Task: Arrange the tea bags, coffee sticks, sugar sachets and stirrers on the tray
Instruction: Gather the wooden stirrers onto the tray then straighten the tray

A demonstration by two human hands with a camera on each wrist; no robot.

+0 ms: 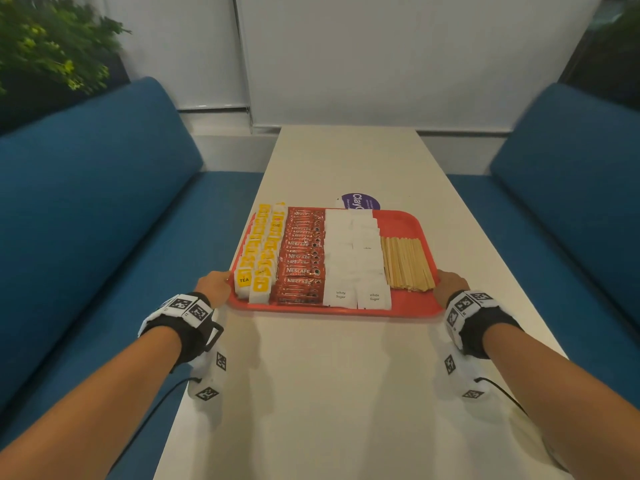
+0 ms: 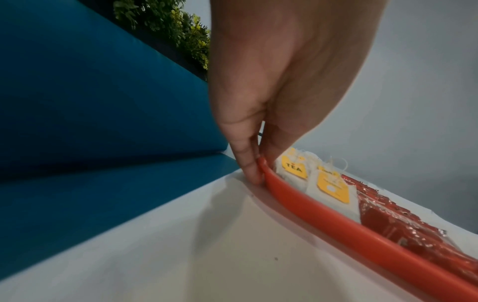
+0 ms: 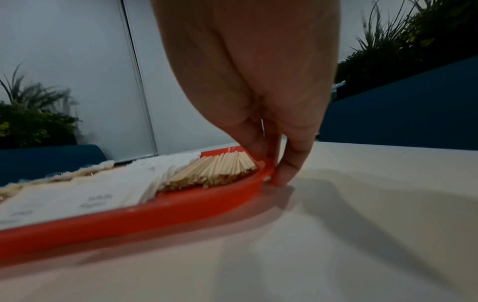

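A red tray (image 1: 403, 223) lies on the white table, filled in columns: yellow-tagged tea bags (image 1: 258, 251) at left, red coffee sticks (image 1: 301, 258), white sugar sachets (image 1: 353, 261), wooden stirrers (image 1: 407, 263) at right. My left hand (image 1: 216, 284) pinches the tray's left rim near the front corner; in the left wrist view its fingers (image 2: 248, 165) sit outside the rim (image 2: 336, 222) and the thumb inside by a tea bag (image 2: 294, 169). My right hand (image 1: 448, 284) pinches the right rim; its fingers (image 3: 287, 169) clasp the rim (image 3: 181, 212) beside the stirrers (image 3: 214, 169).
The white table (image 1: 346, 393) runs away from me between two blue benches (image 1: 86, 209) (image 1: 571, 188). A purple round sticker (image 1: 360, 201) lies on the table just beyond the tray. Plants (image 1: 52, 46) stand behind the left bench, and a white wall is at the far end.
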